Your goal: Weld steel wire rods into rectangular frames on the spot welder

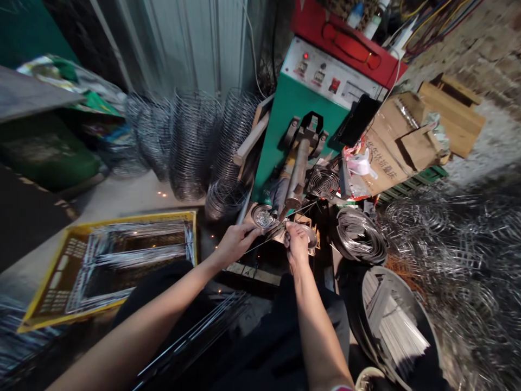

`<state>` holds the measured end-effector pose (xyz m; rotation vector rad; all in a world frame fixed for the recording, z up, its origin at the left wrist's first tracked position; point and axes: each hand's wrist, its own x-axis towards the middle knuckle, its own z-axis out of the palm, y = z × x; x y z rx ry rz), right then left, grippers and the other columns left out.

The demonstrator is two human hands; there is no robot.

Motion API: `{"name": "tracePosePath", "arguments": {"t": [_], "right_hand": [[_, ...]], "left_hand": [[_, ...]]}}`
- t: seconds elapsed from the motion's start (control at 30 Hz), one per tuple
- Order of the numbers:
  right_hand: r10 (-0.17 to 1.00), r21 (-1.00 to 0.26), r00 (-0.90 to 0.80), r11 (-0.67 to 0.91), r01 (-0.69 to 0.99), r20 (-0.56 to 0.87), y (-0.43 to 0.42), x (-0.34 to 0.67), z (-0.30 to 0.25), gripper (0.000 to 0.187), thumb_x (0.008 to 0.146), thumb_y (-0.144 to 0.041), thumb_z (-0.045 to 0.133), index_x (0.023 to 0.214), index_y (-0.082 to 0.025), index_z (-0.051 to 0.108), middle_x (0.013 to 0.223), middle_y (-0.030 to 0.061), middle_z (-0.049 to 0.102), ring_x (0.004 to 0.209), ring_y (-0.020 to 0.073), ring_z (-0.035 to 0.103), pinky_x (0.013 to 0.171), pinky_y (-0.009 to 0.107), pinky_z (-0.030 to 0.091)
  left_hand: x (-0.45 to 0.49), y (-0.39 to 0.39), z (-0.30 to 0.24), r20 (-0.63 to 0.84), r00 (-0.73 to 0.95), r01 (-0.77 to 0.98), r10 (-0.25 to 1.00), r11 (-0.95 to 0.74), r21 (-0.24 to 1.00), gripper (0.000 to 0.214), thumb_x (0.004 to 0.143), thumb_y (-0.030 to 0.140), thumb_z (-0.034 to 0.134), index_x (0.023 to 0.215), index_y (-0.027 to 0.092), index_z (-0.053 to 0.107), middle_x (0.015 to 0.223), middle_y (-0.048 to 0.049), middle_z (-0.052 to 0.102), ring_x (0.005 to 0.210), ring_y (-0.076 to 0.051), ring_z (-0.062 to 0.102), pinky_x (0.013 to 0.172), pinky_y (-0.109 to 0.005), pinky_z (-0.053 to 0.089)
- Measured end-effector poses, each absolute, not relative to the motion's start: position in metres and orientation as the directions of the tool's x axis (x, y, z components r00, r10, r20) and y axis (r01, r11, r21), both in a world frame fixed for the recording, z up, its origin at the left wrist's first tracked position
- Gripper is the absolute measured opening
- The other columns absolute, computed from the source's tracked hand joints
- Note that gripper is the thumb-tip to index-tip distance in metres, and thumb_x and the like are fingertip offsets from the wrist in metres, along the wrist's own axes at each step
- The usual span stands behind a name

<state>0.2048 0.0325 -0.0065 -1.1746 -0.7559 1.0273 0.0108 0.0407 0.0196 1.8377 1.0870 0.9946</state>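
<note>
My left hand (236,241) and my right hand (296,243) are both closed in a pinch on a thin metal wire (260,245) that runs between them. They hold it at the base of a green welding machine (303,114), just under its brown electrode arm (297,174). A small round dish of shiny bits (264,218) sits between my hands and the machine. More wire rods lie across my lap (195,336).
A yellow crate of straight wire rods (109,260) stands at my left. Coiled wire spirals (191,141) stand behind it. Flat metal strip coils (358,236) and a round tub of rods (391,320) are at my right, with cardboard boxes (407,141) and tangled wire frames (459,250) beyond.
</note>
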Motion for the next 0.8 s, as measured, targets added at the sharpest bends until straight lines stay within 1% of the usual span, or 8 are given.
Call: {"name": "tracePosePath", "arguments": {"t": [0.17,0.27,0.4,0.5,0.57,0.63,0.7,0.8], "right_hand": [[0.932,-0.970,0.358,0.037,-0.241,-0.053,0.032,0.205,-0.009,0.038,0.070,-0.052,0.077,0.073,-0.017,0.062,0.042,-0.0103,0.039,0.035,0.0039,0.026,0.034,0.019,0.020],[0.932,-0.984,0.355,-0.005,-0.180,-0.070,0.018,0.212,-0.007,0.041,0.072,-0.054,0.077,0.068,-0.017,0.060,0.042,-0.0096,0.039,0.035,0.0039,0.028,0.034,0.018,0.020],[0.939,-0.985,0.299,-0.164,-0.052,-0.172,-0.025,0.221,-0.013,0.043,0.076,-0.058,0.072,0.076,-0.015,0.066,0.046,-0.0085,0.043,0.036,0.0037,0.030,0.034,0.016,0.022],[0.943,-0.954,0.198,-0.286,0.083,-0.266,-0.063,0.221,-0.035,0.047,0.074,-0.061,0.071,0.078,-0.014,0.070,0.047,-0.0070,0.045,0.036,0.0047,0.034,0.035,0.016,0.025],[0.947,-0.934,0.116,-0.317,0.167,-0.300,-0.085,0.217,-0.056,0.049,0.069,-0.064,0.073,0.070,-0.015,0.068,0.048,-0.0045,0.049,0.039,0.0080,0.041,0.038,0.018,0.031],[0.956,-0.919,0.040,-0.292,0.263,-0.292,-0.104,0.211,-0.077,0.050,0.066,-0.066,0.073,0.066,-0.016,0.068,0.053,-0.0004,0.056,0.048,0.0136,0.051,0.044,0.022,0.040],[0.958,-0.891,-0.058,-0.238,0.386,-0.281,-0.119,0.204,-0.094,0.047,0.072,-0.064,0.069,0.072,-0.018,0.072,0.068,0.0049,0.067,0.065,0.0208,0.062,0.057,0.027,0.049],[0.929,-0.817,-0.195,-0.162,0.554,-0.316,-0.136,0.196,-0.109,0.041,0.080,-0.059,0.062,0.083,-0.020,0.075,0.083,0.0079,0.073,0.080,0.0265,0.068,0.070,0.030,0.052]], "left_hand": [[0.007,0.043,0.020,0.198,0.357,0.301,0.913,-0.313,0.901,0.036,0.090,0.043,0.052,0.082,0.015,0.073,0.067,0.0002,0.065,0.064,-0.015,0.053,0.062,-0.023,0.039],[0.006,0.046,0.017,0.190,0.364,0.310,0.912,-0.311,0.898,0.039,0.090,0.045,0.051,0.080,0.014,0.073,0.066,-0.0004,0.064,0.065,-0.016,0.053,0.062,-0.023,0.039],[0.008,0.052,0.012,0.227,0.377,0.344,0.898,-0.363,0.866,0.038,0.091,0.043,0.050,0.081,0.014,0.073,0.064,-0.0011,0.062,0.063,-0.016,0.052,0.060,-0.024,0.037],[0.009,0.046,0.008,0.320,0.392,0.405,0.862,-0.474,0.782,0.035,0.094,0.038,0.048,0.079,0.015,0.070,0.061,-0.0018,0.059,0.059,-0.016,0.051,0.061,-0.025,0.037],[0.005,0.035,0.003,0.372,0.468,0.458,0.801,-0.580,0.674,0.032,0.095,0.032,0.045,0.077,0.017,0.067,0.062,-0.0034,0.060,0.060,-0.016,0.053,0.063,-0.026,0.038],[-0.008,0.023,-0.004,0.354,0.555,0.498,0.752,-0.642,0.583,0.024,0.093,0.027,0.047,0.079,0.018,0.065,0.066,-0.0058,0.063,0.063,-0.018,0.056,0.063,-0.028,0.038],[-0.031,0.011,-0.013,0.298,0.576,0.544,0.761,-0.629,0.555,0.016,0.088,0.024,0.052,0.076,0.019,0.062,0.064,-0.0057,0.063,0.060,-0.018,0.056,0.059,-0.028,0.036],[-0.085,-0.007,-0.022,0.255,0.490,0.614,0.833,-0.538,0.577,0.012,0.084,0.024,0.055,0.075,0.020,0.062,0.062,-0.0033,0.062,0.057,-0.017,0.054,0.055,-0.027,0.033]]}}
